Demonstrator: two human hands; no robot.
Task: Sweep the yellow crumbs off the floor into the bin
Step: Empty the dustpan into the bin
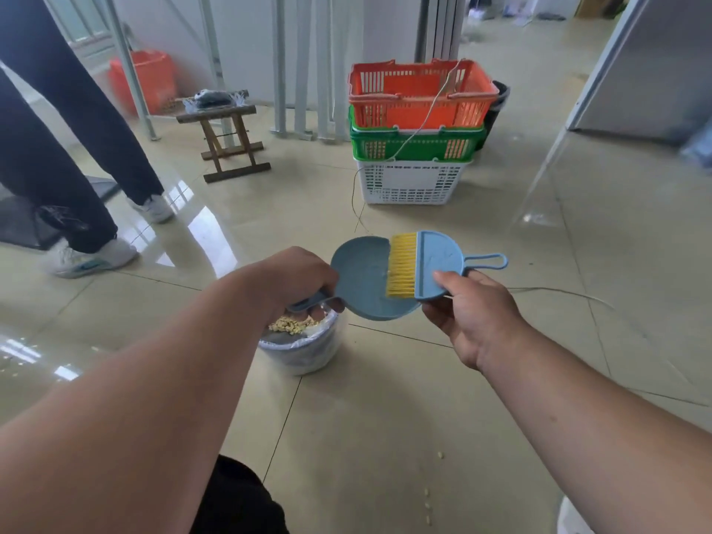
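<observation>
My left hand (pixel 293 277) grips the handle of a blue dustpan (pixel 362 283), held in the air above a small bin (pixel 304 350) lined with a clear bag. Yellow crumbs (pixel 291 324) lie heaped inside the bin. My right hand (pixel 468 314) holds a blue hand brush (pixel 435 265) by its body, its yellow bristles resting in the empty-looking pan. A few loose yellow crumbs (pixel 427 499) remain on the tiled floor near the bottom of the view.
Stacked orange, green and white baskets (pixel 416 133) stand ahead on the floor, a thin cord trailing from them. A small wooden stool (pixel 227 136) is at the back left. A person's legs (pixel 77 159) stand at the left. My dark-clothed knee (pixel 239 499) shows below.
</observation>
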